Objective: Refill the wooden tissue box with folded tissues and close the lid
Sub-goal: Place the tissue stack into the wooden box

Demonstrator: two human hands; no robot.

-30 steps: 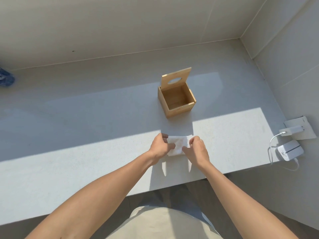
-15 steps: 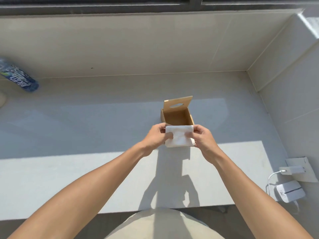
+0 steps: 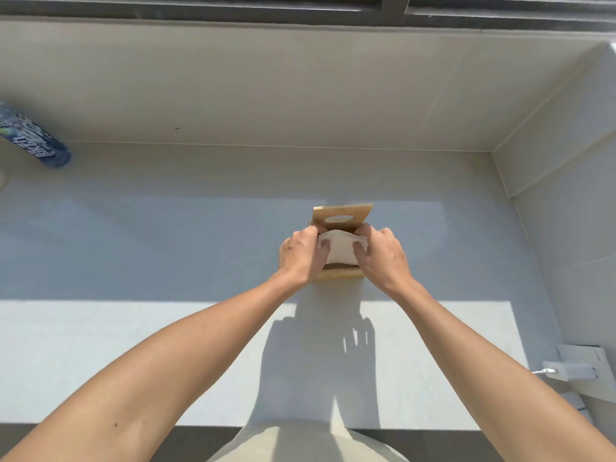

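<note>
A second ago the tissues (image 3: 340, 250) lay on the surface (image 3: 133, 345); now both hands hold them at the open box (image 3: 338, 274). The left hand (image 3: 300, 256) and right hand (image 3: 380, 255) pinch the sides; next they push down, then shut the lid (image 3: 342, 218).

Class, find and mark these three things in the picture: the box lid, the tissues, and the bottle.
lid (image 3: 353, 213), head view, on the wood right of its oval hole.
tissues (image 3: 340, 250), head view, middle of the white stack.
bottle (image 3: 33, 141), head view, on its label.
</note>
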